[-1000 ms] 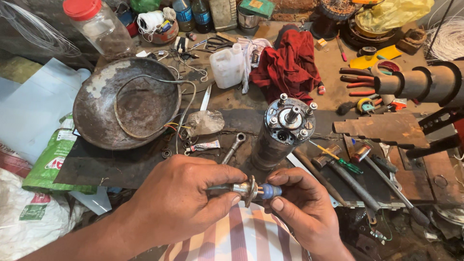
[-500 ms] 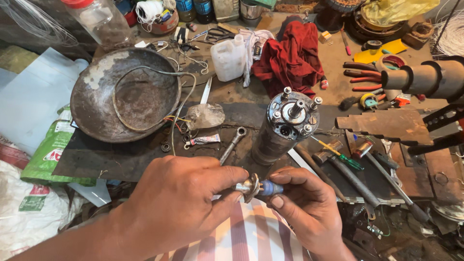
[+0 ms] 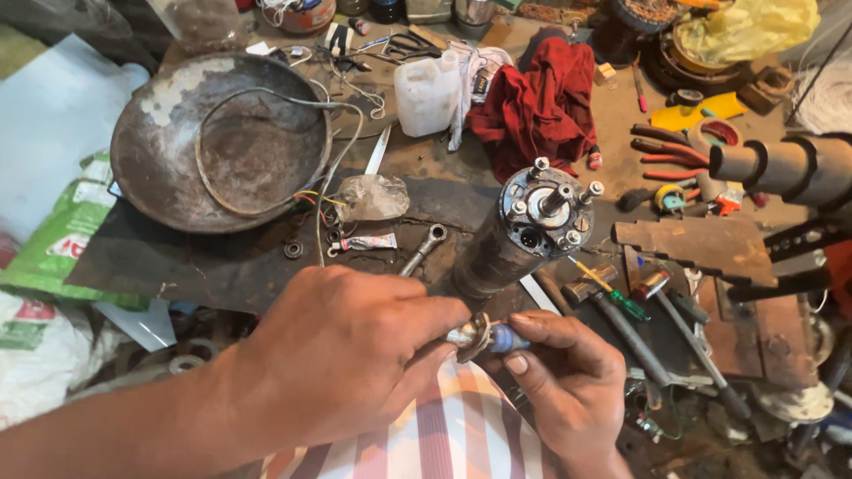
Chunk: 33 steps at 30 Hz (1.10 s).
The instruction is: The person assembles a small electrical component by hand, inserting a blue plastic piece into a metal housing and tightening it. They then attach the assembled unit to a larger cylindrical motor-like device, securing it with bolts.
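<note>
My left hand (image 3: 342, 355) and my right hand (image 3: 568, 377) meet low in the head view over a striped cloth (image 3: 444, 435). Between their fingertips they hold a small metal part (image 3: 484, 337) with a thin disc around it and a blue end under my right thumb. Just beyond the hands a dark cylindrical motor (image 3: 524, 235) stands upright on the bench, its top showing a central shaft and several bolts. A ring spanner (image 3: 422, 250) lies left of the motor's base.
A rusty metal bowl (image 3: 151, 168) holding a wire loop sits at the left. A white plastic jug (image 3: 426, 93) and red rag (image 3: 541, 102) lie behind the motor. Hammers (image 3: 639, 328), a green screwdriver (image 3: 612, 293), red pliers (image 3: 666, 151) and a vise (image 3: 799, 231) crowd the right.
The hands stay together on the small part, with the fingers turning slightly. The view has dropped and shifted, so the bench items sit a little higher and further left in frame.
</note>
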Tool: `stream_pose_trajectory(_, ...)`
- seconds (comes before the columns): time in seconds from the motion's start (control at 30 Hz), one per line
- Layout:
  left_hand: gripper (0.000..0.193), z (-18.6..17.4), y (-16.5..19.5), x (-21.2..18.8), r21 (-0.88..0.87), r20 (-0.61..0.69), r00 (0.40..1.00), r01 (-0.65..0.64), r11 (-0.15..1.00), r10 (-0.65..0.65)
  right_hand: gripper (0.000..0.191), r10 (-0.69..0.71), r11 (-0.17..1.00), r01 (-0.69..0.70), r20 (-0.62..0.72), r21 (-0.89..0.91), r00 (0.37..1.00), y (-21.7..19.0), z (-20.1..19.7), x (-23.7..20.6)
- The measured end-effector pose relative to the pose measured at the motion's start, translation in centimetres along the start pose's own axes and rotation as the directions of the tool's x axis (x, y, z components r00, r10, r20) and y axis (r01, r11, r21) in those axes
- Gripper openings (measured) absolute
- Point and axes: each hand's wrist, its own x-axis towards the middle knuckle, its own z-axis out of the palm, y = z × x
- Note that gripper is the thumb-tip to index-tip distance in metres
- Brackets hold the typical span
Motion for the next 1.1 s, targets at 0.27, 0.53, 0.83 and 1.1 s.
stream_pose_trajectory(0.27,0.021,0.2,-0.7,0.3,-0.123,0.011,0.999,0.035,0.992,-0.034,0.026,0.013,0.996,-0.014,0.004,0.087,1.0,0.1,-0.4,-0.1)
stream_pose_trajectory(0.53,0.017,-0.1,-1.1,1.0,-0.167,0.06,0.998,0.047,0.985,-0.038,0.023,0.038,0.96,-0.033,-0.012,0.279,0.999,-0.1,-0.2,0.2)
stream_pose_trajectory(0.83,0.019,-0.3,-1.7,1.9,-0.238,0.029,1.0,0.017,0.971,-0.01,0.026,0.117,0.906,-0.115,0.02,0.407,0.993,-0.2,-0.1,0.8)
stream_pose_trajectory(1.1,0.023,-0.8,-2.0,2.3,-0.253,0.083,0.993,0.107,0.961,-0.088,0.028,0.153,0.89,-0.171,0.077,0.422,0.985,-0.1,0.2,1.3)
